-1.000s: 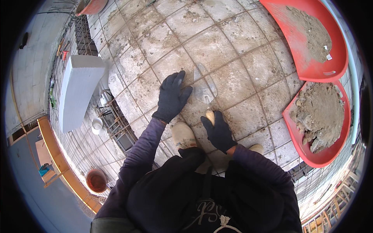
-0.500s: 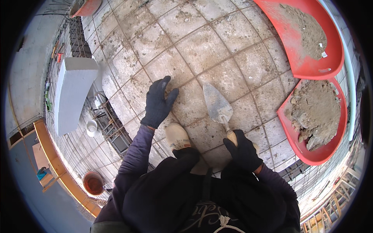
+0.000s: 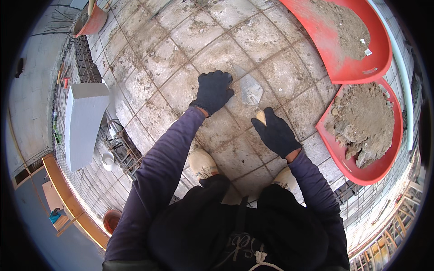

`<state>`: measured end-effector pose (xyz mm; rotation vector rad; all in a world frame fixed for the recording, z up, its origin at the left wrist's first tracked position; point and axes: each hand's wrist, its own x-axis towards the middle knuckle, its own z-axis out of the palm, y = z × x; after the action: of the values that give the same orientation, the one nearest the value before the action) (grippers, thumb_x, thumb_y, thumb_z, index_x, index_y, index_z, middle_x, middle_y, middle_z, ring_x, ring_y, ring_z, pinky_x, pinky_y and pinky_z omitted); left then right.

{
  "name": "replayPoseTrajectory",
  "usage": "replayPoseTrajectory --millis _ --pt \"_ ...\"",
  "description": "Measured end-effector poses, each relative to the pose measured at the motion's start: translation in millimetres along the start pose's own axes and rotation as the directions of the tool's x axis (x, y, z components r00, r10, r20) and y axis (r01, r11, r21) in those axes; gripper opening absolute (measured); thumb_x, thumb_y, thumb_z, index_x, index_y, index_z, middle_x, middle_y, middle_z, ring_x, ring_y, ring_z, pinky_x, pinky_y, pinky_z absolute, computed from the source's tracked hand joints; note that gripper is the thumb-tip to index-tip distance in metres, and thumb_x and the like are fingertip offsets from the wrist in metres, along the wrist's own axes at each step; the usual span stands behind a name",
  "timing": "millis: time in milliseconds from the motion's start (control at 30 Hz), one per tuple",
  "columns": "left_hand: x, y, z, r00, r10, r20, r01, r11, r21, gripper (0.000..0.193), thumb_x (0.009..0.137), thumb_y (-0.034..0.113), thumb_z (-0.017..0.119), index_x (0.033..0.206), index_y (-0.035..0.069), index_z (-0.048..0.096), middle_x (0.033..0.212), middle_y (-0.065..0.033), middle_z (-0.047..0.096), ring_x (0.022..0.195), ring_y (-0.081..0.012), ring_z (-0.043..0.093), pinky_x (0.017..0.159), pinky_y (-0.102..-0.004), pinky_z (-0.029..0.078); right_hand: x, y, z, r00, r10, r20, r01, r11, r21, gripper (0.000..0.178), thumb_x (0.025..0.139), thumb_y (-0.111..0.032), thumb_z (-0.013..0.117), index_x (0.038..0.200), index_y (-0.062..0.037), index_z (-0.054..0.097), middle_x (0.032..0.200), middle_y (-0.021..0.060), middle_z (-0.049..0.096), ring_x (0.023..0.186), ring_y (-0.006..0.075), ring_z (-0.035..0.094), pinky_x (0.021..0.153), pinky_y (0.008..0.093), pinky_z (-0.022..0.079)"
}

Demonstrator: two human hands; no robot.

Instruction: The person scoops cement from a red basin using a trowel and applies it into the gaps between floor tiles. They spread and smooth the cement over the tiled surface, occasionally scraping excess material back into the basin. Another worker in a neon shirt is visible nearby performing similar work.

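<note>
My right hand (image 3: 276, 134), in a black glove, grips the wooden handle of a trowel (image 3: 251, 90). Its pointed, mortar-smeared metal blade faces away from me, low over the slab. To the left of the blade is my left hand (image 3: 213, 92), also gloved in black, with its fingers curled closed. A bar of the steel mesh (image 3: 266, 63) runs beneath that hand; whether the fingers hold it is hidden. Pale, dirty panels (image 3: 217, 49) with grey-brown crumbs lie under the mesh. My light-coloured boots stand on it below my hands.
Two red tubs (image 3: 323, 123) of grey-brown mortar or sand stand at right, beside a pale green pipe (image 3: 403, 72). At left are a white foam block (image 3: 86, 128), a white cup (image 3: 108, 159) and a rebar-filled gap (image 3: 126, 147). Another reddish tub (image 3: 92, 22) sits far left.
Both hands have reached farther forward, the left also moving right and curling from spread fingers. The trowel has moved away from me with my right hand.
</note>
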<state>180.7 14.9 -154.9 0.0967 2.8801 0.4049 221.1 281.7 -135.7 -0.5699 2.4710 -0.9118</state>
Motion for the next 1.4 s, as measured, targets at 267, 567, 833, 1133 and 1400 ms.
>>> replayPoseTrajectory --millis 267,567,833,1133,1400 --pt "-11 2 12 0.998 -0.029 -0.052 0.021 0.988 -0.15 0.048 0.087 0.034 0.074 0.129 0.01 0.068 0.115 -0.0102 0.073 0.104 -0.0324 0.069 0.099 -0.0486 0.046 1 8 -5 0.995 0.012 0.102 -0.033 0.976 0.214 0.04 0.1 -0.039 0.07 0.11 -0.004 0.053 0.081 0.0282 0.069 0.078 0.0497 0.069 0.064 0.0558 0.052" --pt "-81 -30 -31 0.846 -0.303 -0.439 0.131 0.915 -0.381 0.061 0.088 0.028 0.087 0.138 0.004 0.062 0.119 -0.0153 0.071 0.111 -0.0265 0.071 0.097 -0.0397 0.056 -55 13 -45 0.951 0.194 0.24 -0.266 0.911 0.315 0.036 0.101 -0.038 0.071 0.11 -0.0053 0.057 0.081 0.0224 0.069 0.074 0.043 0.072 0.063 0.0496 0.053" --pt "-199 -72 -18 0.714 -0.616 -0.333 0.447 0.767 -0.46 0.052 0.089 0.029 0.085 0.131 0.005 0.065 0.112 -0.0149 0.073 0.1 -0.0262 0.074 0.09 -0.0391 0.059 -39 62 -184 0.849 0.529 0.005 -0.299 0.473 0.829 0.029 0.108 -0.038 0.055 0.106 -0.0108 0.062 0.074 -0.0005 0.057 0.053 0.0094 0.054 0.047 0.0255 0.046" --pt "-249 -36 8 0.785 -0.585 -0.205 0.464 0.774 -0.431 0.045 0.089 0.027 0.083 0.125 0.005 0.069 0.113 -0.0142 0.072 0.102 -0.029 0.072 0.09 -0.0417 0.057 -46 2 -137 0.903 0.272 0.333 -0.356 0.907 0.225 0.023 0.103 -0.026 0.068 0.107 -0.0058 0.058 0.075 0.0109 0.064 0.06 0.0232 0.068 0.051 0.0397 0.049" --pt "-233 -37 16 0.833 -0.516 -0.199 0.464 0.848 -0.257 0.049 0.09 0.036 0.079 0.127 0.006 0.067 0.114 -0.0142 0.069 0.106 -0.0339 0.068 0.09 -0.0472 0.053 -69 -46 -19 0.938 -0.033 0.345 0.061 0.996 -0.072 0.036 0.1 -0.038 0.069 0.106 -0.0057 0.054 0.083 0.0229 0.07 0.077 0.0447 0.071 0.064 0.0531 0.055"
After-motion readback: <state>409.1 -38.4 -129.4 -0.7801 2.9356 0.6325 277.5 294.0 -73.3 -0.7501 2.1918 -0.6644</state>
